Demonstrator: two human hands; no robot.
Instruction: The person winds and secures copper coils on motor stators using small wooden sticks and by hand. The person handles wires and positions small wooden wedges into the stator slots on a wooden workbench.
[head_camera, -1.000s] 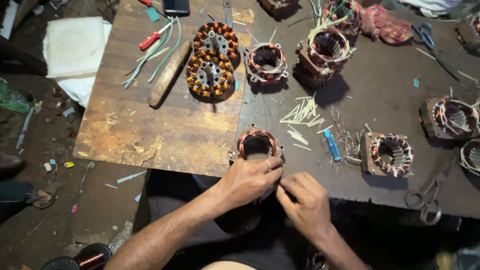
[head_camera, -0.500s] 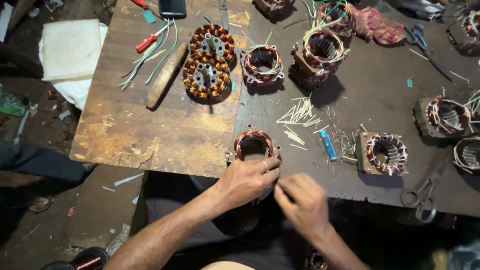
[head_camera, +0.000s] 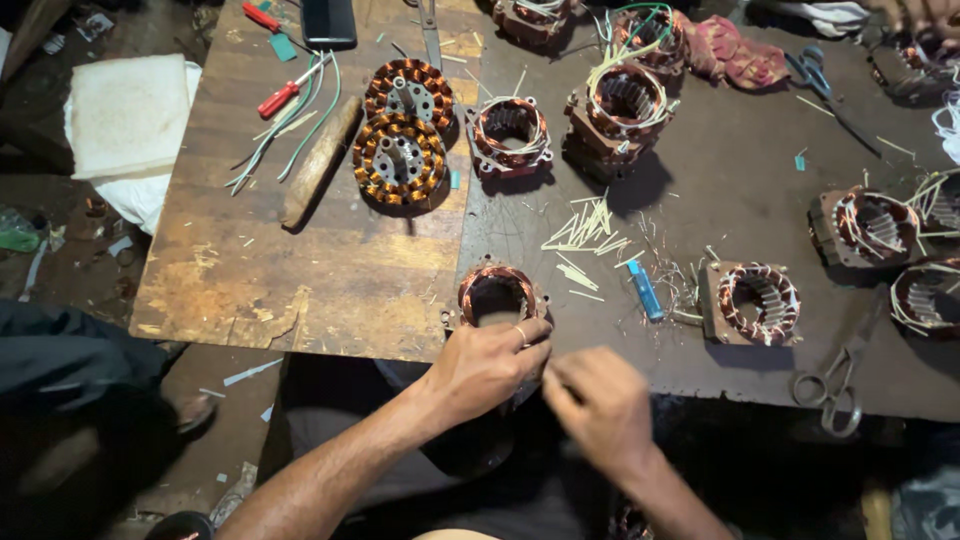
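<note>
In the head view, a small copper-wound stator (head_camera: 497, 293) is seen at the near edge of the surface (head_camera: 330, 280), where the worn wooden board meets a darker sheet. The left hand (head_camera: 487, 362) is laid against the stator's near side, its fingers curled closed around the rim, a ring showing on one finger. The right hand (head_camera: 600, 398) is held just beside the left, below the surface's edge, with its fingertips pinched together close to the left hand's fingers; whether something thin is caught between them cannot be told, since the hand is blurred.

Just right of the stator a blue lighter (head_camera: 646, 291) lies among scattered pale slivers (head_camera: 585, 230). Further right, a square-framed stator (head_camera: 749, 302) is set, and scissors (head_camera: 838, 372) rest near the edge. Farther back, two flat round copper-coiled windings (head_camera: 400, 158) are seen touching each other, beside a wooden handle (head_camera: 320, 162) and a red-handled screwdriver (head_camera: 278, 100). A dark phone (head_camera: 328, 22) lies at the far edge.
</note>
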